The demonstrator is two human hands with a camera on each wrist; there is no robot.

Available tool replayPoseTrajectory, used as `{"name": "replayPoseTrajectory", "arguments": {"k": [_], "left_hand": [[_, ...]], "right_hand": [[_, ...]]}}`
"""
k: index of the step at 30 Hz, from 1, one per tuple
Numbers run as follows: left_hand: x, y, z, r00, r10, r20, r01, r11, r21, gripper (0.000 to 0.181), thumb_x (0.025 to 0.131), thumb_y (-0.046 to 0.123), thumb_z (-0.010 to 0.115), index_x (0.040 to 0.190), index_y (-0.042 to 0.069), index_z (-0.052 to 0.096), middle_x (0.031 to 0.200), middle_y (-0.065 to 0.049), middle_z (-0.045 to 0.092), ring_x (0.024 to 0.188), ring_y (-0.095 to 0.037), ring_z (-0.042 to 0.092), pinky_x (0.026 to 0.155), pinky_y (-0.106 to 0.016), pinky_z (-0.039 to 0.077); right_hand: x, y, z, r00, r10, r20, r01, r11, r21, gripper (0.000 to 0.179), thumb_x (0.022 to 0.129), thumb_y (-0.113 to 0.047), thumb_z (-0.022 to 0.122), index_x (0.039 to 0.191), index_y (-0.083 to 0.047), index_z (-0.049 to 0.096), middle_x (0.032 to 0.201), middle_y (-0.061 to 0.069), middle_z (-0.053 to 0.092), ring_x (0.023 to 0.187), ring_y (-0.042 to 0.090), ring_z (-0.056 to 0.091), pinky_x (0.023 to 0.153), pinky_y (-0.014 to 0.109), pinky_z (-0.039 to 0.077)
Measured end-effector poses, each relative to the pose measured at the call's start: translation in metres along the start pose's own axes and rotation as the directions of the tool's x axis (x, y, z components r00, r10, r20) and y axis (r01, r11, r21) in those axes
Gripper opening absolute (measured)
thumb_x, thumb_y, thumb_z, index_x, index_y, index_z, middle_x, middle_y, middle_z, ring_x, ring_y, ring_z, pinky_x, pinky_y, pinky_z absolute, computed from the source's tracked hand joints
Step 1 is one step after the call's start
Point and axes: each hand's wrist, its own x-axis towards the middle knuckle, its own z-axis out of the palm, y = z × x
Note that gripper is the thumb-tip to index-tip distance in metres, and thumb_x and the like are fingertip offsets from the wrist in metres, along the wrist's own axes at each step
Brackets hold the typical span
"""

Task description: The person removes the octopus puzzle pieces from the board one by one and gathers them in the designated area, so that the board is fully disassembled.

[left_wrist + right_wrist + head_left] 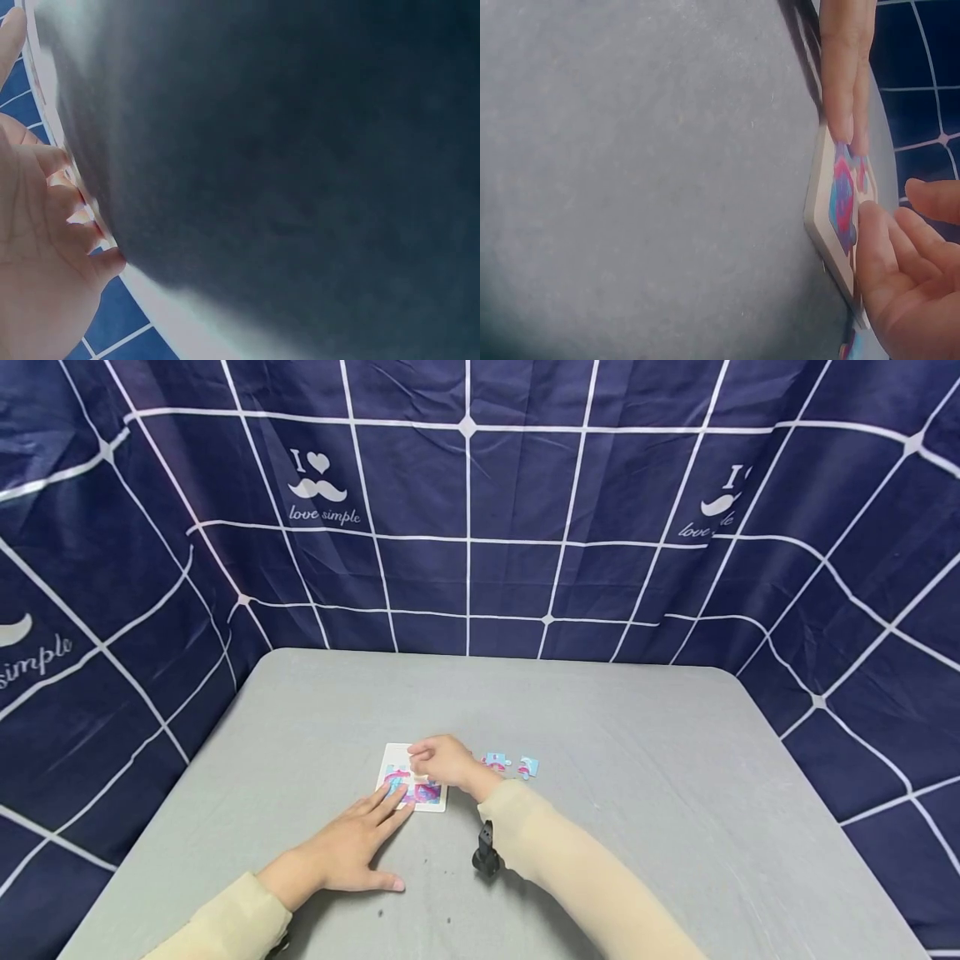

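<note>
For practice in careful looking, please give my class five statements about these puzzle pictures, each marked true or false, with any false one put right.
1. The left hand rests its fingertips on the puzzle board. True.
2. The loose puzzle pieces lie left of the puzzle board. False: in the head view they lie to its right.
3. The right hand is at the puzzle board. True.
4. The right sleeve is black. False: it is pale cream.
5. The hanging cloth has white lines. True.
</note>
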Motion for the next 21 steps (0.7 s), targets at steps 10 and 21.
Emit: {"name": "replayPoseTrajectory", "arguments": {"k": [10, 21], "left_hand": [[-0.0009, -0.0002, 0.0, 0.999, 0.017, -0.026, -0.017, 1.0, 0.002, 0.1, 0.079, 0.074, 0.051, 0.148, 0.005, 0.032, 0.155, -0.017, 0.021, 0.141, -0.037, 0.014, 0.105, -0.055, 0.027], [-0.001, -0.0001, -0.0002, 0.997, 0.035, -0.072, -0.033, 0.999, 0.021, 0.099, 0.079, 0.074, 0.052, 0.146, 0.003, 0.037, 0.152, -0.019, 0.027, 0.139, -0.039, 0.02, 0.104, -0.055, 0.03]], "right_hand": [[0.0004, -0.0036, 0.0035, 1.0, -0.016, 0.016, 0.016, 1.0, -0.012, 0.03, 0.086, 0.001, 0.062, 0.116, 0.002, 0.065, 0.101, 0.011, 0.07, 0.086, 0.017, 0.066, 0.071, 0.023, 0.052], [0.0025, -0.0044, 0.0056, 0.999, -0.03, 0.015, 0.03, 0.999, -0.04, 0.025, 0.086, 0.0, 0.063, 0.111, 0.0, 0.067, 0.1, 0.008, 0.07, 0.092, 0.018, 0.065, 0.076, 0.024, 0.05]]}}
